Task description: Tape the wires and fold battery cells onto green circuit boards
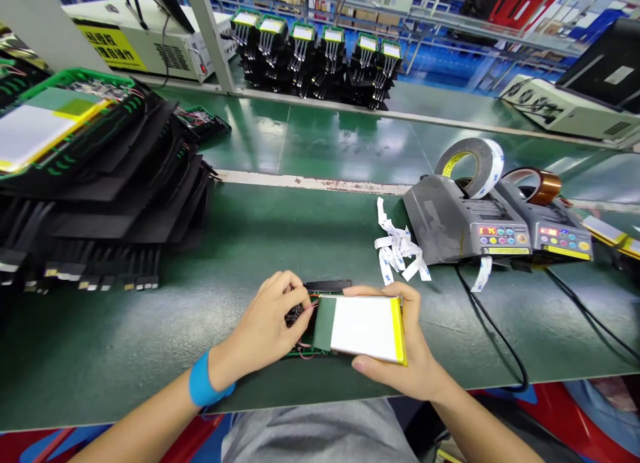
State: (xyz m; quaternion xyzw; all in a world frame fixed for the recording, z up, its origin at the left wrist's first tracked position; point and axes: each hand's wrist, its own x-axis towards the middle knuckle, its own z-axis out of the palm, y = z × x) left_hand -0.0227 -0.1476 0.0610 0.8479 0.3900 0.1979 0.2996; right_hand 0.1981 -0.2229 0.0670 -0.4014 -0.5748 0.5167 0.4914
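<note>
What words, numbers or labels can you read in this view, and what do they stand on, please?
"E35", roughly, in red digits: left tape dispenser display.
Red digits on right tape dispenser: blurred.
Black print on yellow label, white machine: blurred.
White pack in the hands: no text visible.
</note>
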